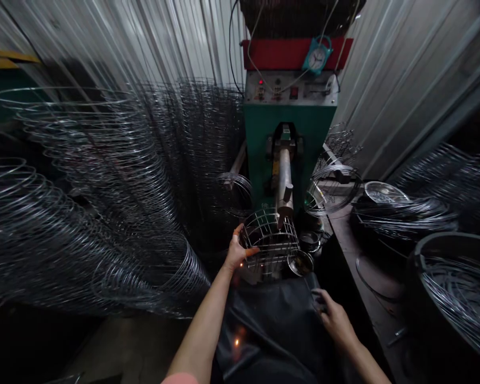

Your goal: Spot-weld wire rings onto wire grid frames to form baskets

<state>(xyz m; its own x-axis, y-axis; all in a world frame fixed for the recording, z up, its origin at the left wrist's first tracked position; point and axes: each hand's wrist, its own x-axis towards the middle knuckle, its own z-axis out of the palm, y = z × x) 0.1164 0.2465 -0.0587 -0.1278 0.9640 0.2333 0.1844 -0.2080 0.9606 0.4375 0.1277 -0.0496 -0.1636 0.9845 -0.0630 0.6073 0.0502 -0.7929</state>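
Observation:
A round wire cage (270, 242) made of metal rods sits under the welding machine's arm (285, 176), close to its downward tip. My left hand (238, 253) is closed on the cage's left side, thumb laid across the near wires and fingers at the rim. Over my lap spreads a black leather-like apron (270, 325). My right hand (332, 314) has its fingers curled at the apron's right edge; whatever they hold, if anything, is hidden. Small orange sparks glow near the cage and in front of the apron.
Tall stacks of wire rings (104, 160) crowd the left side. The green machine (260, 138) carries a control panel and a teal clock (317, 56). Wire coils (404, 216) and a black tub (420, 266) of wires stand on the right. A small metal bowl (301, 262) is beside the cage.

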